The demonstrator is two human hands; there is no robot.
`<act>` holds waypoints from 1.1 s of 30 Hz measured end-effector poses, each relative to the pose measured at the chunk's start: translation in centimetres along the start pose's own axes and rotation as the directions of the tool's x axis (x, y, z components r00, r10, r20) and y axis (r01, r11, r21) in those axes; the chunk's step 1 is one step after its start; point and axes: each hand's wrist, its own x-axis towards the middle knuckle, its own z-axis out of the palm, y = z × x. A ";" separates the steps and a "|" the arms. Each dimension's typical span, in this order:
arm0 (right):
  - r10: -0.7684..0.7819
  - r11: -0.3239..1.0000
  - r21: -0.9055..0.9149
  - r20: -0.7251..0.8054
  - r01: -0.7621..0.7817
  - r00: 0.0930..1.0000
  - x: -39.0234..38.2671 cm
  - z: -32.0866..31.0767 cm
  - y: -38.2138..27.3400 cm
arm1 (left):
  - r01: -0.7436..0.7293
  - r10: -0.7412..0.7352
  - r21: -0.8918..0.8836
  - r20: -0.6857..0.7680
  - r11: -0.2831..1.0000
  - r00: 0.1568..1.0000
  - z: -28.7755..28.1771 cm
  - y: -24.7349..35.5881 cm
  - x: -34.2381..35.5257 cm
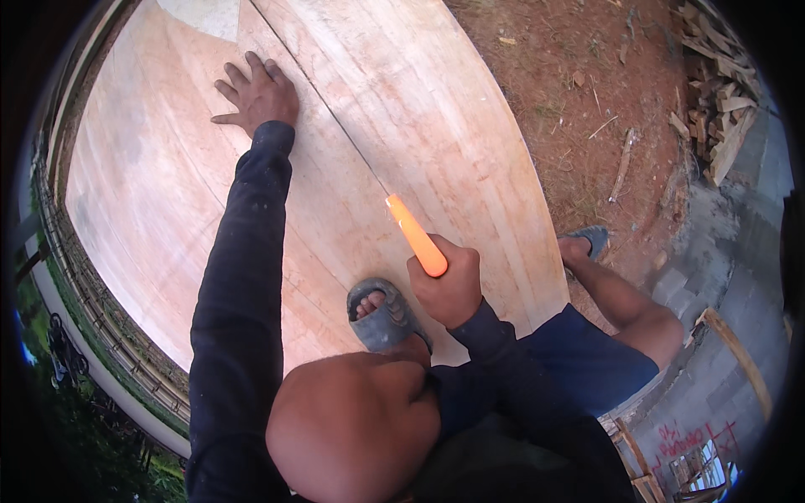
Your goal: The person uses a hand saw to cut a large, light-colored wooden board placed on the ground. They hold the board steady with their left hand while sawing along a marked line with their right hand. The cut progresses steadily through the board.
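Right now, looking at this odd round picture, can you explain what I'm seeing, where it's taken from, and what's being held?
There is no machine here, just a person's two bare hands. The one picture comes from a wide camera on the person's head, looking down, so straight edges look bent. The left hand is spread flat on a pale wooden board. The right hand grips an orange handle. A dark line runs up the board from its far end; I can't tell whether that is a cut, a mark or part of the tool. A sandal with the person's foot in it is on the board too.
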 end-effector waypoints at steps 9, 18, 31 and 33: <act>-0.078 0.994 -0.084 -0.014 0.076 0.997 -9.0 -4.7 1.4 | 0.022 -0.022 0.017 0.017 1.000 1.000 -0.8 -0.5 0.3; -0.007 1.000 0.000 -0.018 0.007 1.000 1.9 0.6 1.0 | 0.002 -0.002 -0.024 0.018 1.000 1.000 -0.3 0.6 0.0; -0.037 0.986 -0.163 -0.002 0.037 0.999 -12.9 -7.3 -1.0 | 0.023 -0.023 -0.048 0.011 0.999 1.000 -0.8 0.3 0.1; -0.081 0.991 -0.105 -0.033 0.078 0.996 -7.9 -4.3 -0.5 | 0.027 -0.026 -0.037 0.021 0.999 0.999 -0.7 0.2 0.0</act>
